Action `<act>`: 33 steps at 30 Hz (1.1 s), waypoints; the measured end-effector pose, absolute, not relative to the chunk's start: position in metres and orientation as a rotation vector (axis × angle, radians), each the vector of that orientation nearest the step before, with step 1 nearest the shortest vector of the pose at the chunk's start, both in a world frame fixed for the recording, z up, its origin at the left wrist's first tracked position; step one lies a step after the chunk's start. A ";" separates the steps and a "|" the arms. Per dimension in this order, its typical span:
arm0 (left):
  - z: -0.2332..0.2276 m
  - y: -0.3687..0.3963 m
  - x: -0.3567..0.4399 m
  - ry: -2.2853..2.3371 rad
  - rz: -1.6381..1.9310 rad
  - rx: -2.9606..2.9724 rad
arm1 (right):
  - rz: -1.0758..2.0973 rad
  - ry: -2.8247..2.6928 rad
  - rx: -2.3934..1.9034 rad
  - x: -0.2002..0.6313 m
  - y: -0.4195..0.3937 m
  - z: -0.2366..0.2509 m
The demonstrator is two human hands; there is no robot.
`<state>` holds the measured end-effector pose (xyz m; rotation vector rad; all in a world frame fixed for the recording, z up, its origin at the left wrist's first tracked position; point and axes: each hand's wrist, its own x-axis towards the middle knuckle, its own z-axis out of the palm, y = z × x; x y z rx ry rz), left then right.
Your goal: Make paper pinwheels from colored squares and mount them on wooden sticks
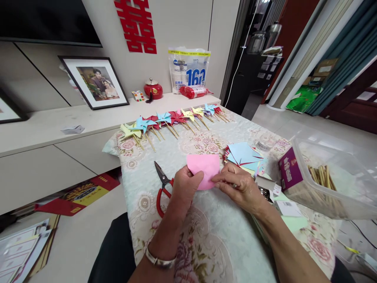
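A pink sheet of paper (206, 167) is held up over the floral tablecloth, its lower part bent round. My left hand (187, 182) grips its left side, thumb lying across the front. At the lower right edge my right hand (237, 182) pinches the paper between thumb and fingers. Red-handled scissors (163, 184) lie partly open beside my left wrist. Behind my right hand rests a stack of cut paper squares (244, 154), blue on top with slits in from the corners. A small open box with metal pieces (266, 192) sits beside my right wrist, partly covered by it.
Finished paper pinwheels on sticks (167, 120) line the table's far edge. A clear plastic bin (312, 192) with wooden sticks (322, 177) stands on the right, near a roll of clear tape (266, 142). Behind is a white cabinet (38, 124) with a framed photo (96, 82).
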<state>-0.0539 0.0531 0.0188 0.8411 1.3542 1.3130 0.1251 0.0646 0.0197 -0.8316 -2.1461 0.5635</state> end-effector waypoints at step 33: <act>0.010 0.053 -0.048 1.254 1.177 0.901 | 0.710 -2.038 -1.236 0.111 0.060 0.021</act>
